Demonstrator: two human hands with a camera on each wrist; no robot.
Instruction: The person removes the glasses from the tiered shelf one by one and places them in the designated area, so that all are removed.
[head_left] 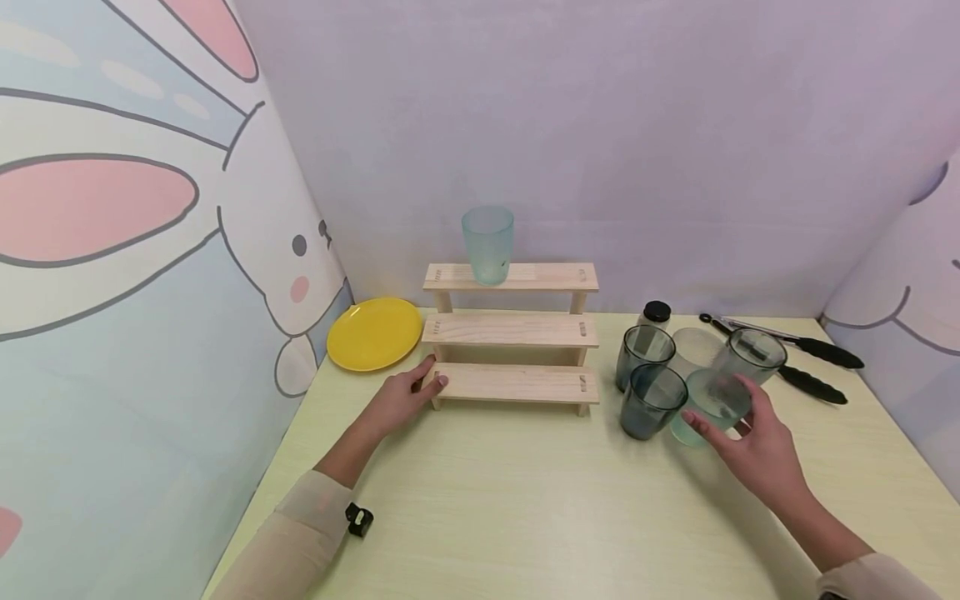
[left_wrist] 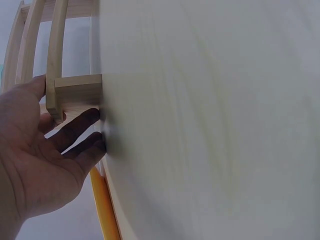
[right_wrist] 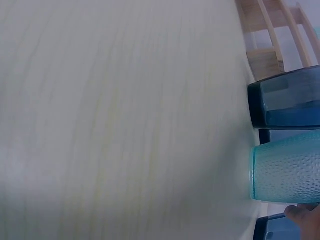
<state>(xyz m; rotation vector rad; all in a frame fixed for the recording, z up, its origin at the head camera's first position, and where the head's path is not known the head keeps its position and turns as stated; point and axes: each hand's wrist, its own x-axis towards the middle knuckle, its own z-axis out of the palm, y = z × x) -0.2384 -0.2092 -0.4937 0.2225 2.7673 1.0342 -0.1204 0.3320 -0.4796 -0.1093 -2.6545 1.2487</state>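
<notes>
A three-step wooden stand (head_left: 510,383) is at the middle of the table. My left hand (head_left: 399,402) holds the left end of its lowest step; in the left wrist view the thumb lies on the plank (left_wrist: 56,60) and a fingertip shows under it. On the right, my right hand (head_left: 763,454) has thumb and fingers around a light teal textured cup (right_wrist: 285,172). This cup stands among dark grey glasses (head_left: 654,402), and most of the hand is outside the right wrist view. Another teal cup (head_left: 489,246) stands upright on the top step.
A yellow plate (head_left: 375,335) lies left of the stand. Behind the glasses are a black-capped jar (head_left: 657,313), a pale translucent cup (head_left: 693,346) and a grey glass (head_left: 753,354). Black-handled tongs (head_left: 828,352) and another black handle (head_left: 813,385) lie at the right.
</notes>
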